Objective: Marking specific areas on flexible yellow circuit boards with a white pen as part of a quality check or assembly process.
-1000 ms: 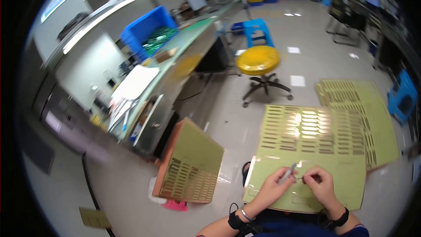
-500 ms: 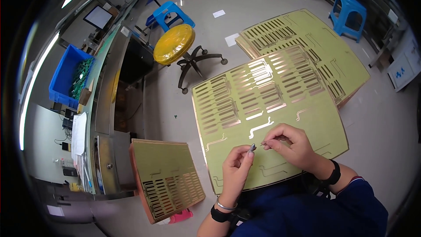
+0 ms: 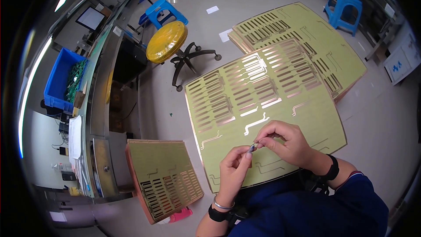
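Observation:
My left hand is closed in a pinch on a small dark grey, shiny piece, whose exact kind is too small to tell. Thumb and forefinger of my right hand are pressed together at the upper end of that piece; whatever they grip is too small to make out. Both hands are above the near half of a large yellow-green circuit board panel with copper traces and rows of slots.
Behind lies a second panel stack, partly covered by the near one. Another stack leans at lower left, beside a workbench with a blue bin. A yellow swivel stool and blue stools stand farther off.
My right hand has come left toward my left hand, so its fingertips now meet the grey piece; a small gap separated them before. The whole view has shifted slightly.

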Action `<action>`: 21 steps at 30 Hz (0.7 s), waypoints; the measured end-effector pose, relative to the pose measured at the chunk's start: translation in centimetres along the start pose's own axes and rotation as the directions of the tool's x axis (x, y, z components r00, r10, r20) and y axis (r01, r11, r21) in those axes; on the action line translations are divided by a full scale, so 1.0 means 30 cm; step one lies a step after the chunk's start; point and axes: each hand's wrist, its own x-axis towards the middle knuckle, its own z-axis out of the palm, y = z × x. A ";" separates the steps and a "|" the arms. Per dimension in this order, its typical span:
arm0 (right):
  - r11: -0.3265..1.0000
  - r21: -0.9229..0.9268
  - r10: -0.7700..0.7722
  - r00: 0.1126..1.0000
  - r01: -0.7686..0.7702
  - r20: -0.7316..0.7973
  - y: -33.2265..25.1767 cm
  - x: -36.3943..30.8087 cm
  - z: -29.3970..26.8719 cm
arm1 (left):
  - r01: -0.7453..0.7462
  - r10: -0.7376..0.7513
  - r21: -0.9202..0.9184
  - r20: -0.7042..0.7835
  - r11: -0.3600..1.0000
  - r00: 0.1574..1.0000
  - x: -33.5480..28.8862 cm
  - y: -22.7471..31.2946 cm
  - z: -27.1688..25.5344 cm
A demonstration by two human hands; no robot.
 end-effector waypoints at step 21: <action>0.935 0.299 0.161 0.979 -0.191 0.121 0.039 -0.015 -0.016 | 0.170 -0.144 -0.204 0.140 0.964 0.980 0.020 -0.014 -0.008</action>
